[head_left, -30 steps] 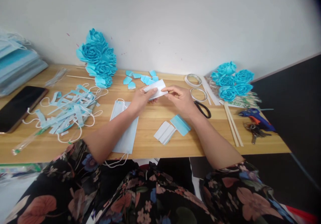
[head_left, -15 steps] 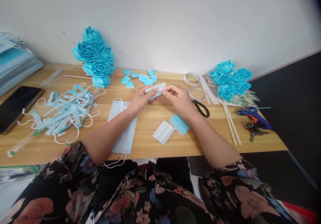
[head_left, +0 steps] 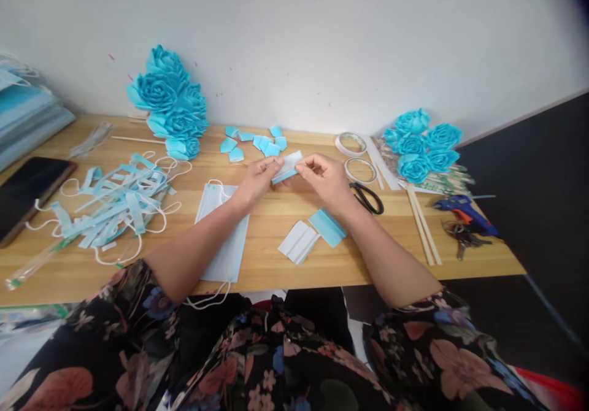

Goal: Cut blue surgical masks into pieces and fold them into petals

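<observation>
Both my hands pinch one small folded mask piece (head_left: 288, 165), white outside with a blue edge, held just above the wooden table (head_left: 271, 257). My left hand (head_left: 256, 180) grips its left end with closed fingers. My right hand (head_left: 324, 178) pinches its right end. Below my hands lie two cut mask pieces, one white (head_left: 299, 241) and one blue (head_left: 327, 227). A whole face mask (head_left: 223, 239) lies under my left forearm.
Blue fabric roses stand at the back left (head_left: 169, 101) and right (head_left: 422, 144). Small folded blue petals (head_left: 254, 141), two tape rolls (head_left: 360, 170), scissors (head_left: 368, 197), sticks (head_left: 422, 222), a glue gun (head_left: 464, 208), keys, cut straps (head_left: 110, 199) and a phone (head_left: 27, 187) lie around.
The mask piece has been folded narrower between my fingers, from a flat white rectangle to a slim strip. Both hands stayed in place.
</observation>
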A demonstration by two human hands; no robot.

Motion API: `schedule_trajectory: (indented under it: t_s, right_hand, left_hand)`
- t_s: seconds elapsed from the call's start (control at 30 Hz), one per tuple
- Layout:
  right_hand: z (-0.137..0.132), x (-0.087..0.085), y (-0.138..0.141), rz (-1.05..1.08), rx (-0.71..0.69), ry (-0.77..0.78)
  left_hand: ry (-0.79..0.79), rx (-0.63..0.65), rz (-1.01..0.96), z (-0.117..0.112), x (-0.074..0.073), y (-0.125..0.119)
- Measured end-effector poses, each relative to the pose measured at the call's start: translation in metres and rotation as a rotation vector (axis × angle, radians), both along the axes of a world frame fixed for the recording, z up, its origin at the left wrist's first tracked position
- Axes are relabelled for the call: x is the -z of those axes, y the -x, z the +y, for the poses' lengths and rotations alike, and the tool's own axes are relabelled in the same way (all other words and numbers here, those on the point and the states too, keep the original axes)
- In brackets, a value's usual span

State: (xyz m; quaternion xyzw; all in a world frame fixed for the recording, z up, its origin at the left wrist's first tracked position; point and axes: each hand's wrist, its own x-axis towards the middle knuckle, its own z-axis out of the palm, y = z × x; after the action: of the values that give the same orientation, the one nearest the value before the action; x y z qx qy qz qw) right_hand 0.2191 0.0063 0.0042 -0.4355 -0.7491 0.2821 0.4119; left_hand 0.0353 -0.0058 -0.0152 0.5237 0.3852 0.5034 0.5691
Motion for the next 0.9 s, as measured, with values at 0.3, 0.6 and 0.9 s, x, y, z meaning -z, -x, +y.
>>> schedule_trajectory:
  t_s: [0.3, 0.6, 0.9]
  right_hand:
    - [0.0018, 0.0056, -0.0006, -0.004, -0.001, -0.024]
    - [0.0040, 0.0006, -0.0035, 0.090, -0.093, 0.139]
    - [0.0067, 0.0051, -0.0015, 0.084, -0.138, 0.203]
  left_hand:
    - [0.032, -0.039, 0.036, -0.0026, -0.0030, -0.0022]
    - [0.020, -0.051, 0.063, -0.0017, -0.0005, -0.0029]
    - [-0.052, -0.122, 0.108, -0.0020, -0.0045, -0.0026]
